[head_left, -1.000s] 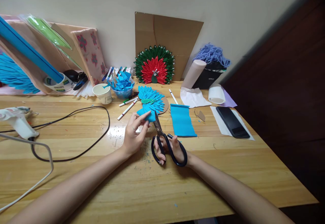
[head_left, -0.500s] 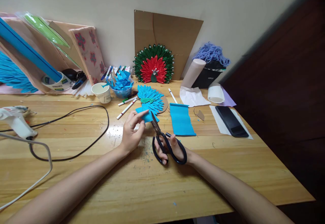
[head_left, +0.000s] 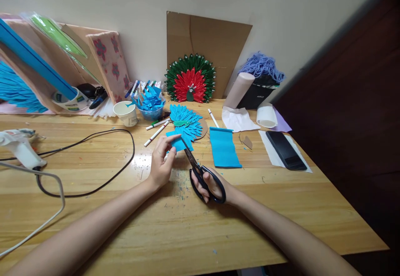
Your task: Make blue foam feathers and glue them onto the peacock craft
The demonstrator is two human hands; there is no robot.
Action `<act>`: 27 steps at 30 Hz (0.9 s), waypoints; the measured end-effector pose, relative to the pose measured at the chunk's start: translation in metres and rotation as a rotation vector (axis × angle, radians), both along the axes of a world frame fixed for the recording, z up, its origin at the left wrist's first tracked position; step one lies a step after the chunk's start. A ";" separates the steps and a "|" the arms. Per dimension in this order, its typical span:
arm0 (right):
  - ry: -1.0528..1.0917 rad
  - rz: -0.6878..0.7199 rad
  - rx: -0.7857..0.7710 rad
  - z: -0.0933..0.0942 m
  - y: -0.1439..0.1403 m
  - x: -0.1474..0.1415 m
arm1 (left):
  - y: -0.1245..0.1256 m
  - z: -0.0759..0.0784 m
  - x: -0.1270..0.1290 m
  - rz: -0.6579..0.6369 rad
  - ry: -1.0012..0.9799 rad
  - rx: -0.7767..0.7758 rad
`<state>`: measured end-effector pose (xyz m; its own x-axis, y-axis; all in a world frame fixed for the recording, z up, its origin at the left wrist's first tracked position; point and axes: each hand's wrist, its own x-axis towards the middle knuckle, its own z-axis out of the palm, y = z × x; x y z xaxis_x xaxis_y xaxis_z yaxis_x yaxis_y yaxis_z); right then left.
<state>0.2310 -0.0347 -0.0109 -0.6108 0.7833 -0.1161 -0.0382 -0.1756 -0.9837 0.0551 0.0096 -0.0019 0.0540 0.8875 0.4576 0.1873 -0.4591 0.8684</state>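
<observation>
My left hand pinches a small piece of blue crepe paper between thumb and fingers. Black-handled scissors are in my right hand, fingers through the loops, with the blades at the piece's right part. Just behind lies a fan of blue paper petals with a green shape on it, on a round brown cardboard base. A larger blue crepe paper sheet rests flat to the right of the scissors.
Markers and a bowl of blue scraps stand behind, beside a paper cup. At left are a glue gun and its looping black cord. A phone lies right. A red and green petal fan leans on cardboard.
The scissors have closed somewhat, their handles drawn together and the blades now over the blue piece. My left hand has shifted slightly left with the piece.
</observation>
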 end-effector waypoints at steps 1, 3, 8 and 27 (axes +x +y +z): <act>-0.002 -0.003 0.010 0.000 0.000 0.000 | 0.000 0.000 0.001 -0.002 -0.030 -0.027; -0.007 -0.010 0.017 -0.001 -0.001 0.000 | 0.000 -0.001 0.003 0.005 -0.087 -0.075; 0.024 0.026 -0.082 0.001 -0.001 -0.005 | 0.001 -0.002 0.007 -0.028 -0.196 -0.138; 0.104 0.002 -0.190 -0.003 0.001 -0.013 | -0.001 -0.004 0.007 -0.103 -0.203 -0.156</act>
